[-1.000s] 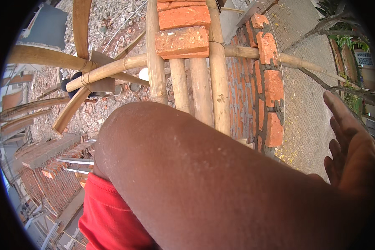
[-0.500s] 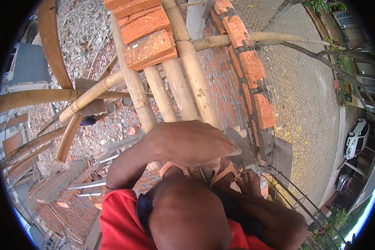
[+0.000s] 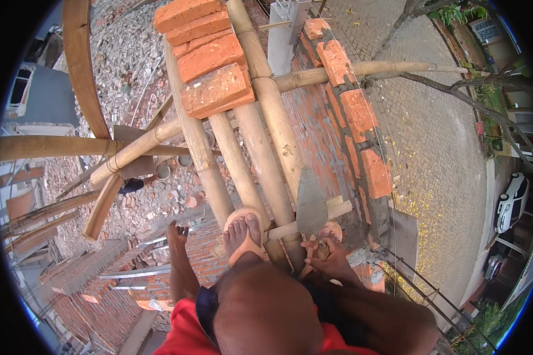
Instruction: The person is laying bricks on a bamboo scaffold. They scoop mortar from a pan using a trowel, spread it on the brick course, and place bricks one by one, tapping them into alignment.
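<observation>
My right hand [image 3: 328, 258] is closed around the handle of a trowel [image 3: 311, 202]. The grey, pointed blade extends away from me, above the bamboo poles [image 3: 269, 151]; my fingers cover most of the handle. Off to the left, my left hand [image 3: 177, 232] hangs in the air with its fingers loosely apart and nothing in it. Beneath the blade lies a pale wooden strip [image 3: 283, 231]. A sandalled foot [image 3: 243, 234] stands on the bamboo, and another shows partly behind my right hand.
Orange bricks [image 3: 216, 92] are stacked on the bamboo ahead. To the right runs a brick wall [image 3: 361, 111] with fresh mortar and a string line beside it. Steel bars [image 3: 417, 284] stick out near my right elbow. Rubble [image 3: 127, 65] covers the ground far below on the left.
My left hand has swung from in front of my body out to the left. The trowel blade, mostly hidden before, now shows fully, and my right hand has shifted slightly left.
</observation>
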`<action>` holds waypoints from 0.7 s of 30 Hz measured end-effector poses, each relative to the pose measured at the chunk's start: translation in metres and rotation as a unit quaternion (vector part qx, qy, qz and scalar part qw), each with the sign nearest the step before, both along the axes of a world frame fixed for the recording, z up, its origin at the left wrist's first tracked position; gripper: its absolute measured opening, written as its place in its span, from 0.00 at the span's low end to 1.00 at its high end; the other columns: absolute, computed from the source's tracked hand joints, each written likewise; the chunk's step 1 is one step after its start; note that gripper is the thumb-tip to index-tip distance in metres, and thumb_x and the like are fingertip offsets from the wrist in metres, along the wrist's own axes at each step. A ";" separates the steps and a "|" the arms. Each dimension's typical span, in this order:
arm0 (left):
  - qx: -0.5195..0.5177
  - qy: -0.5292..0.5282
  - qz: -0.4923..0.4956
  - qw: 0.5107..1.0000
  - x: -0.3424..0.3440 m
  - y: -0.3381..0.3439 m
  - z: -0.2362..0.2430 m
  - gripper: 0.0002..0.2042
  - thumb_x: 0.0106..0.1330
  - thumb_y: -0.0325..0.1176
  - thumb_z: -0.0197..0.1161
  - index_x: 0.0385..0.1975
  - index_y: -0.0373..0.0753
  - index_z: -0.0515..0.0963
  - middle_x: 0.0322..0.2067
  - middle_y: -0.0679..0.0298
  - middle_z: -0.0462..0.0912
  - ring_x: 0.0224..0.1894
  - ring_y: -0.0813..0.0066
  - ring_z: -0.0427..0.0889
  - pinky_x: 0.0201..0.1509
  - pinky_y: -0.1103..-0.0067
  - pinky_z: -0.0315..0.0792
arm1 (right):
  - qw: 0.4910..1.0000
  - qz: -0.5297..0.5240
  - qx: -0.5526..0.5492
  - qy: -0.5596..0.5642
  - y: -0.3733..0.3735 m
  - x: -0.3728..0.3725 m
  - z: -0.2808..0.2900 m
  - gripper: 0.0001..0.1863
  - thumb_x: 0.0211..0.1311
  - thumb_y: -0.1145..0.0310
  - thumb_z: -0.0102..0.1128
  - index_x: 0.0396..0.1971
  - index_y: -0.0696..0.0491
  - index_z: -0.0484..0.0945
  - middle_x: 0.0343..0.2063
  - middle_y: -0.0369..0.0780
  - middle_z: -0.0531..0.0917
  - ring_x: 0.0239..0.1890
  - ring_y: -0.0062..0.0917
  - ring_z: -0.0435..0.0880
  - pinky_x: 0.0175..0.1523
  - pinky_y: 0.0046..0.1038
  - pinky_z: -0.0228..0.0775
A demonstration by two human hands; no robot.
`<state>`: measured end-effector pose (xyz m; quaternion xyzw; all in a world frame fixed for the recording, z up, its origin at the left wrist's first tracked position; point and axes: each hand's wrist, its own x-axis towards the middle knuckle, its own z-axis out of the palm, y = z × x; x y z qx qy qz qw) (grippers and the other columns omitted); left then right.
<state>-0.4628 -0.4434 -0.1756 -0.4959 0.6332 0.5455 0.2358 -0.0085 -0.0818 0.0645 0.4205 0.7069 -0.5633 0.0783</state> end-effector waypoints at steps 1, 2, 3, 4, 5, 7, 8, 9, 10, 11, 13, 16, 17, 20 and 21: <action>-0.010 -0.028 0.009 1.000 0.006 -0.003 -0.012 0.29 0.74 0.38 0.61 0.74 0.43 0.63 0.74 0.57 0.61 0.69 0.54 0.68 0.65 0.54 0.73 | 1.000 0.015 0.011 0.022 0.000 0.000 0.002 0.32 0.51 0.49 0.79 0.53 0.50 0.81 0.57 0.51 0.80 0.67 0.56 0.68 0.75 0.51 0.49; -0.025 -0.056 0.024 0.998 0.012 -0.003 -0.021 0.29 0.73 0.38 0.63 0.73 0.43 0.64 0.75 0.57 0.59 0.71 0.53 0.66 0.65 0.51 0.73 | 0.999 0.041 -0.013 -0.009 0.000 -0.002 0.004 0.32 0.51 0.49 0.79 0.53 0.49 0.81 0.55 0.48 0.81 0.66 0.54 0.69 0.74 0.52 0.50; -0.032 -0.073 0.028 0.996 0.015 -0.001 -0.029 0.29 0.73 0.38 0.63 0.73 0.43 0.64 0.75 0.57 0.59 0.71 0.53 0.66 0.65 0.51 0.73 | 0.998 0.016 -0.033 -0.043 0.001 -0.003 0.006 0.31 0.51 0.49 0.79 0.53 0.47 0.81 0.53 0.45 0.81 0.65 0.51 0.70 0.72 0.53 0.51; -0.038 -0.081 0.032 0.995 0.018 0.002 -0.036 0.30 0.73 0.38 0.63 0.73 0.43 0.64 0.75 0.56 0.59 0.71 0.53 0.66 0.65 0.51 0.72 | 0.997 0.001 -0.048 -0.054 0.000 -0.004 0.008 0.32 0.52 0.51 0.79 0.54 0.51 0.79 0.49 0.45 0.83 0.60 0.45 0.74 0.72 0.50 0.52; -0.039 -0.080 0.028 0.996 0.018 0.007 -0.043 0.30 0.73 0.38 0.63 0.73 0.42 0.64 0.75 0.56 0.59 0.71 0.53 0.66 0.65 0.51 0.72 | 0.997 -0.015 -0.041 -0.070 0.000 -0.006 0.008 0.33 0.53 0.54 0.80 0.54 0.54 0.78 0.46 0.45 0.85 0.56 0.39 0.78 0.72 0.47 0.52; -0.034 -0.075 0.021 0.996 0.014 0.015 -0.051 0.30 0.73 0.38 0.64 0.73 0.42 0.64 0.75 0.56 0.58 0.72 0.53 0.65 0.66 0.50 0.71 | 0.996 0.008 -0.021 -0.083 -0.001 -0.009 0.011 0.32 0.53 0.46 0.76 0.55 0.44 0.80 0.53 0.52 0.80 0.65 0.53 0.68 0.70 0.59 0.48; -0.031 -0.071 0.014 0.997 0.010 0.018 -0.053 0.30 0.73 0.38 0.64 0.73 0.42 0.64 0.75 0.56 0.58 0.72 0.53 0.65 0.66 0.50 0.71 | 0.998 -0.001 -0.009 -0.066 -0.003 -0.011 0.014 0.31 0.53 0.45 0.75 0.55 0.43 0.81 0.53 0.54 0.79 0.65 0.54 0.67 0.70 0.60 0.48; -0.031 -0.066 0.011 0.997 0.006 0.020 -0.055 0.30 0.72 0.38 0.64 0.73 0.42 0.64 0.75 0.56 0.58 0.72 0.53 0.65 0.66 0.50 0.70 | 0.998 0.007 0.005 -0.058 -0.004 -0.013 0.016 0.31 0.54 0.44 0.74 0.55 0.42 0.81 0.54 0.55 0.77 0.65 0.55 0.67 0.70 0.61 0.47; -0.029 -0.058 0.012 0.998 0.002 0.021 -0.055 0.30 0.72 0.38 0.64 0.73 0.42 0.64 0.75 0.56 0.58 0.72 0.53 0.65 0.66 0.49 0.70 | 0.999 0.014 0.026 -0.041 -0.004 -0.015 0.019 0.30 0.54 0.43 0.73 0.55 0.41 0.82 0.55 0.57 0.76 0.65 0.57 0.66 0.69 0.61 0.47; -0.028 -0.055 0.009 0.998 -0.002 0.024 -0.056 0.30 0.72 0.38 0.65 0.73 0.42 0.64 0.75 0.56 0.58 0.72 0.53 0.65 0.67 0.49 0.70 | 0.998 0.035 0.015 -0.053 -0.004 -0.017 0.021 0.30 0.56 0.44 0.73 0.57 0.41 0.81 0.57 0.57 0.75 0.66 0.56 0.65 0.71 0.59 0.46; -0.025 -0.053 -0.005 0.998 -0.008 0.030 -0.058 0.30 0.72 0.38 0.65 0.72 0.42 0.65 0.76 0.56 0.58 0.73 0.53 0.64 0.67 0.49 0.69 | 0.996 0.061 0.020 -0.063 -0.001 -0.020 0.023 0.30 0.59 0.47 0.73 0.60 0.42 0.80 0.60 0.56 0.74 0.69 0.56 0.63 0.74 0.55 0.44; -0.019 -0.051 -0.023 0.998 -0.015 0.039 -0.064 0.31 0.71 0.38 0.66 0.72 0.42 0.65 0.76 0.56 0.58 0.73 0.53 0.64 0.68 0.48 0.68 | 0.993 0.071 0.035 -0.091 0.000 -0.022 0.022 0.27 0.60 0.48 0.72 0.58 0.41 0.81 0.64 0.57 0.71 0.71 0.56 0.61 0.75 0.54 0.43; -0.016 -0.049 -0.021 0.998 -0.016 0.039 -0.066 0.31 0.71 0.39 0.66 0.72 0.42 0.65 0.76 0.56 0.58 0.73 0.53 0.63 0.68 0.48 0.67 | 0.991 0.063 0.074 -0.096 -0.002 -0.022 0.022 0.27 0.61 0.49 0.72 0.57 0.44 0.82 0.61 0.56 0.74 0.70 0.53 0.64 0.76 0.53 0.41; -0.006 -0.040 -0.009 0.999 -0.021 0.034 -0.071 0.31 0.71 0.39 0.66 0.72 0.42 0.65 0.76 0.56 0.57 0.74 0.52 0.63 0.69 0.47 0.66 | 0.999 -0.013 0.018 -0.049 -0.010 -0.018 0.015 0.26 0.59 0.49 0.72 0.54 0.46 0.83 0.56 0.54 0.79 0.67 0.49 0.68 0.76 0.54 0.40; 0.000 -0.036 -0.004 0.999 -0.023 0.030 -0.073 0.31 0.71 0.39 0.67 0.72 0.42 0.65 0.76 0.56 0.57 0.74 0.52 0.63 0.69 0.47 0.66 | 0.997 -0.006 0.001 -0.082 -0.011 -0.016 0.012 0.25 0.59 0.48 0.72 0.52 0.45 0.83 0.56 0.55 0.78 0.67 0.49 0.68 0.75 0.55 0.40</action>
